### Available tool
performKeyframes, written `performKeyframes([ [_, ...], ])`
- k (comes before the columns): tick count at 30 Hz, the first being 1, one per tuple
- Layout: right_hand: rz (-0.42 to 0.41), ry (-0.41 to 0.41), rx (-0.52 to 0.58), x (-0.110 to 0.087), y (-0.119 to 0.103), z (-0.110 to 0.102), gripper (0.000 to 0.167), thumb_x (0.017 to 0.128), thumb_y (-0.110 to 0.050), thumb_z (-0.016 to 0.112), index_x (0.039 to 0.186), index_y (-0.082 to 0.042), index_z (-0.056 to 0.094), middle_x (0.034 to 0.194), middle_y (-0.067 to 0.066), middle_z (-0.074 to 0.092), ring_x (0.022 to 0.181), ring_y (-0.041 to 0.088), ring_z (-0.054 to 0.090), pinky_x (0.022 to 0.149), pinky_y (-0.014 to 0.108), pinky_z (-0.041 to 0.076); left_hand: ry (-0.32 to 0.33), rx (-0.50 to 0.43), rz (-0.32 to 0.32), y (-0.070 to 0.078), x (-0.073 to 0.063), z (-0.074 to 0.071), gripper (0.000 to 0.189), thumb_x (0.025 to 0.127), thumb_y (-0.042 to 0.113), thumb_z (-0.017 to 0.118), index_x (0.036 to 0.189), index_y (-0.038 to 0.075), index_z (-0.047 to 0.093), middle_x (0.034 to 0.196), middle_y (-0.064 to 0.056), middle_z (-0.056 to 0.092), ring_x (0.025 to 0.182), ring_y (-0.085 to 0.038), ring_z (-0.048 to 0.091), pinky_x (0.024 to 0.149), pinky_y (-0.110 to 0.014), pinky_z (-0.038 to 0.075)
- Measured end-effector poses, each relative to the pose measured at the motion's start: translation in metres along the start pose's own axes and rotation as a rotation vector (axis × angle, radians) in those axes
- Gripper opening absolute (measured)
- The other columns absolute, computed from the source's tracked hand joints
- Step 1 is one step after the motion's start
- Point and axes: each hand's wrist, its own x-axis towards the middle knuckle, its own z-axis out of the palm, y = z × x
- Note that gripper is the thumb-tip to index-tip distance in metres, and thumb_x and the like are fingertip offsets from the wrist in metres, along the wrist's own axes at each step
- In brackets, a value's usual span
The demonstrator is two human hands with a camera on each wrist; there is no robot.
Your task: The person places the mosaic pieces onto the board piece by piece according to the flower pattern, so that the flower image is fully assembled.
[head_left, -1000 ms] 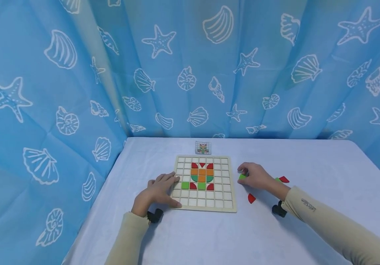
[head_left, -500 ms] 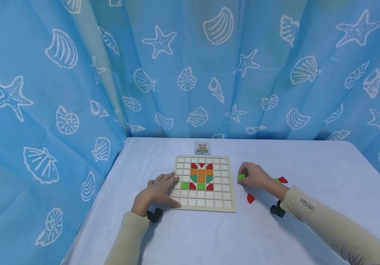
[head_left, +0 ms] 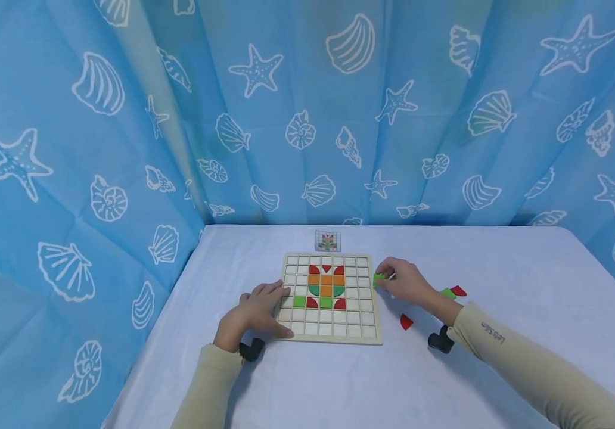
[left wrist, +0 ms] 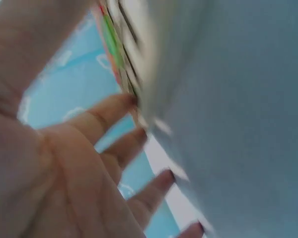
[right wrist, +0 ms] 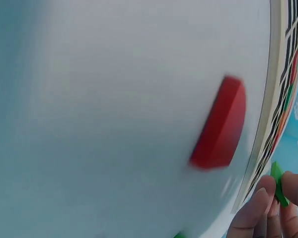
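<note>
My right hand (head_left: 405, 282) pinches a light green square tile (right wrist: 278, 182) between thumb and fingers, at the right edge of the wooden grid board (head_left: 358, 341). My left hand (head_left: 256, 311) rests with spread fingers at the board's left edge, the thumb on its near left corner; in the left wrist view its fingertips (left wrist: 125, 99) touch the board's side. Red, orange and green pieces form a tulip-like figure in the board's cells. Below the green half-round shapes, a row holds a green square tile (head_left: 299, 301), two red quarter-round pieces and another green square.
A small picture card (head_left: 328, 241) with a similar figure lies behind the board. Right of the board lie a loose red quarter-round piece (head_left: 406, 322), a green piece (head_left: 448, 294) and another red piece (head_left: 458, 291). A blue curtain (head_left: 307, 119) hangs behind the white-covered table (head_left: 329, 387).
My right hand has moved left with the green tile, from beside the board to its right edge. My left hand has stayed in place.
</note>
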Motion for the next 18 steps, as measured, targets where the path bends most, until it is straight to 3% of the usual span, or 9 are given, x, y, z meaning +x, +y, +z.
performKeyframes([
  [10, -0.095, -0.057, 0.037, 0.0, -0.012, 0.016, 0.015, 0.088, -0.009, 0.072, 0.101, -0.006, 0.066, 0.092, 0.005, 0.068, 0.082, 0.016, 0.06, 0.072, 0.029, 0.052, 0.003, -0.008, -0.006, 0.0, -0.002, 0.002, 0.097, 0.071, 0.051, 0.085, 0.151, 0.022, 0.04, 0.164, -0.003, 0.027, 0.15, -0.033, 0.022, 0.115, -0.064, 0.023],
  [18, -0.102, -0.109, 0.047, -0.004, -0.022, 0.028, 0.013, 0.085, -0.01, 0.075, 0.095, -0.008, 0.067, 0.084, 0.001, 0.068, 0.078, 0.013, 0.06, 0.071, 0.027, 0.051, -0.006, -0.014, -0.005, -0.001, 0.001, 0.0, 0.098, 0.07, 0.052, 0.085, 0.152, 0.022, 0.04, 0.164, -0.003, 0.027, 0.15, -0.033, 0.022, 0.115, -0.065, 0.022],
])
